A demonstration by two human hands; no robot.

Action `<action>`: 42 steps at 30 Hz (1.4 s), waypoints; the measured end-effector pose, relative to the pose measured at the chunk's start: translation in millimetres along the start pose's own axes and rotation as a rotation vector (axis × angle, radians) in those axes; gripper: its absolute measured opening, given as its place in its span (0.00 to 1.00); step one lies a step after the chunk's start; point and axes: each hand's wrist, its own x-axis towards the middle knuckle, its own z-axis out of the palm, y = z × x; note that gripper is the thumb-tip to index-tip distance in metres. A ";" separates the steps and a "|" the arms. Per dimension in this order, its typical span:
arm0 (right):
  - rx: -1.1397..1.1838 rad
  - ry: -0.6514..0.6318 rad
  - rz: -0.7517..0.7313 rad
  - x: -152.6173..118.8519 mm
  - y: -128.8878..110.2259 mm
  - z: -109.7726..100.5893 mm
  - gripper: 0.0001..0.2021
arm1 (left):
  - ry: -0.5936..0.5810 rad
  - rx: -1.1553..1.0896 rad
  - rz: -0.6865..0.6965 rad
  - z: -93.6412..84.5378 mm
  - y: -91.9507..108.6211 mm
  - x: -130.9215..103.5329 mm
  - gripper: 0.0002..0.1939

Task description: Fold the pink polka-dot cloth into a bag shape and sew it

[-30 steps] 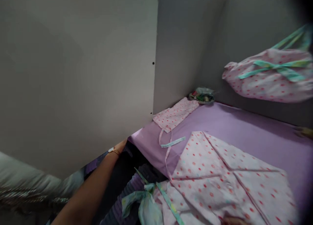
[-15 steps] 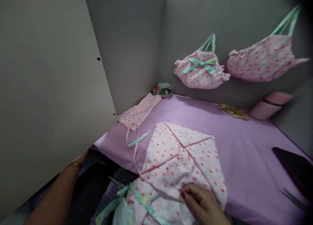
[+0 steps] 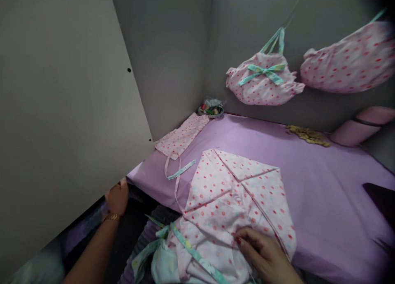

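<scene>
My right hand (image 3: 265,253) is closed in a pinch on a white fabric piece with red dots (image 3: 212,187), thumb and fingertips together on its lower part. That fabric has folded, seamed panels and spreads from the purple-covered table down over its near edge. Mint-green ties (image 3: 194,255) with yellow patches lie across its lower left. My left hand (image 3: 118,197), with a gold bracelet at the wrist, is below the table's left corner, beside the edge of a pale panel (image 3: 77,111). Its fingers are mostly hidden there, so their pose is unclear.
Folded dotted fabric (image 3: 183,136) lies far left, near a thin pink strap and a mint strip (image 3: 182,169). A small basket (image 3: 211,108) stands in the corner. Two dotted pieces hang on the grey wall, including one with a bow (image 3: 265,80). A pink cylinder (image 3: 354,132) and dark flat object (image 3: 381,202) are right.
The view has shifted, moving the table and hanging pieces rightward in the picture. More of my left hand shows beside the panel. My right hand keeps its pinch on the dotted fabric.
</scene>
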 end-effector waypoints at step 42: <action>0.141 -0.028 -0.075 -7.1 -0.6 -7.5 0.12 | -1.173 -1.230 -0.832 25.8 156.6 -199.1 0.15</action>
